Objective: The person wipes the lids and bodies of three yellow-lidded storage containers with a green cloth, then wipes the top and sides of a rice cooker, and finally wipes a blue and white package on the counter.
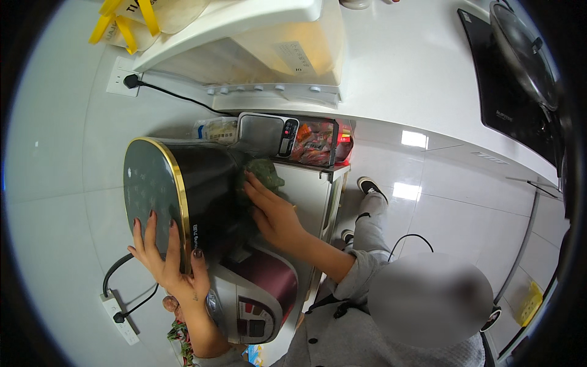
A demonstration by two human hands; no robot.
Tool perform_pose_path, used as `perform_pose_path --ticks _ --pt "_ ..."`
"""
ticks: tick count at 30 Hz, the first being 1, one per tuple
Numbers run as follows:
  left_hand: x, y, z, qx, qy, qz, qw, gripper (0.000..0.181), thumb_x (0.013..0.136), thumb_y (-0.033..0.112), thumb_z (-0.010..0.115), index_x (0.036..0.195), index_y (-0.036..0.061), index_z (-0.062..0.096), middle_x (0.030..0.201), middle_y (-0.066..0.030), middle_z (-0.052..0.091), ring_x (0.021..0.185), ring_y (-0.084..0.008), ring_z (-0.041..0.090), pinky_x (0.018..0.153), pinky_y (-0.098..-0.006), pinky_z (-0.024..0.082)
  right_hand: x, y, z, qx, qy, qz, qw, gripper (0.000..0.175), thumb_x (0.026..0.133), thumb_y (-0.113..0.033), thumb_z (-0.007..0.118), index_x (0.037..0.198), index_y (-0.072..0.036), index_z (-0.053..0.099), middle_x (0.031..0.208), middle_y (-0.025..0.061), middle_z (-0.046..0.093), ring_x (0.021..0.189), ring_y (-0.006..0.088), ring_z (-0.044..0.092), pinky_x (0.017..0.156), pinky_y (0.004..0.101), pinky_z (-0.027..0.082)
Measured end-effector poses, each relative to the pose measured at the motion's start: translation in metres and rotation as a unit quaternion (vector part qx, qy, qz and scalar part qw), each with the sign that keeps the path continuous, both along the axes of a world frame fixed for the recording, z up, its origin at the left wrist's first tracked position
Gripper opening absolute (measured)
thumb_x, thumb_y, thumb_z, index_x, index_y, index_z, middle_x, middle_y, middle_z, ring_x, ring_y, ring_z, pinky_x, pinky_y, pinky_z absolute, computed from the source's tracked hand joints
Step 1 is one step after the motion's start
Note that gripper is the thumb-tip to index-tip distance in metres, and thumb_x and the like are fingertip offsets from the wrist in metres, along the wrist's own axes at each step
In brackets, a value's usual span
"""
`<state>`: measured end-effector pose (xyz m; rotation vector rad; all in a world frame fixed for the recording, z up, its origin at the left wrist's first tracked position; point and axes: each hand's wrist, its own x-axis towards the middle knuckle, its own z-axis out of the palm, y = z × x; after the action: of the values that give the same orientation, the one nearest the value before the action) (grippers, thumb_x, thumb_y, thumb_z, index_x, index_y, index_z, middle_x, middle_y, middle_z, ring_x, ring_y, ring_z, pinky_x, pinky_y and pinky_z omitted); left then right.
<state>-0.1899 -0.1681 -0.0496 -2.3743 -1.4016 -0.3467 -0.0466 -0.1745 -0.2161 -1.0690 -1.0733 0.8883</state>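
A tall black countertop appliance [211, 183] with a gold rim and a dark glass control panel [149, 183] stands before me. My left hand [172, 264] rests on the panel and rim, its fingers spread. Against the appliance's side, my right hand [277, 220] presses a dark green cloth [263, 176], which bunches out beyond the fingertips. Part of the cloth is hidden under that hand. Just below the appliance in the picture sits a maroon and grey rice cooker [263, 293].
A kitchen scale [261, 133] and a rack of red packets [314, 142] sit beside the appliance. Above them is a clear storage bin [284, 55] on a white counter [403, 69]. A lidded pan [523, 50] rests on a black cooktop [500, 101]. Cords run from a power strip [119, 316].
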Motion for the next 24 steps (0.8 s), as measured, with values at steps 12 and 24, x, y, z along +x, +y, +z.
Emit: perform_pose_path --ticks 12,24 --pt "0.003 -0.001 0.008 -0.032 -0.033 -0.006 0.999 0.046 0.082 0.034 0.056 0.116 0.0054 0.069 0.139 -0.0173 0.052 0.137 -0.0462 0.033 0.110 -0.0679 0.005 -0.006 0.091 -0.089 -0.084 0.082 0.022 0.993 0.042 0.094 -0.002 0.049 0.136 -0.002 0.051 0.118 0.0189 0.064 0.105 0.0170 0.060 0.093 0.0279 0.044" --pt "-0.004 0.002 0.003 -0.021 -0.038 -0.014 0.999 0.041 0.079 0.026 0.060 0.116 0.0086 0.069 0.137 -0.0135 0.053 0.138 -0.0430 0.034 0.111 -0.0662 0.005 0.001 0.026 -0.084 -0.080 0.015 0.030 0.996 0.044 0.084 0.005 0.053 0.127 -0.001 0.058 0.129 0.0202 0.060 0.103 0.0193 0.066 0.085 0.0273 0.048"
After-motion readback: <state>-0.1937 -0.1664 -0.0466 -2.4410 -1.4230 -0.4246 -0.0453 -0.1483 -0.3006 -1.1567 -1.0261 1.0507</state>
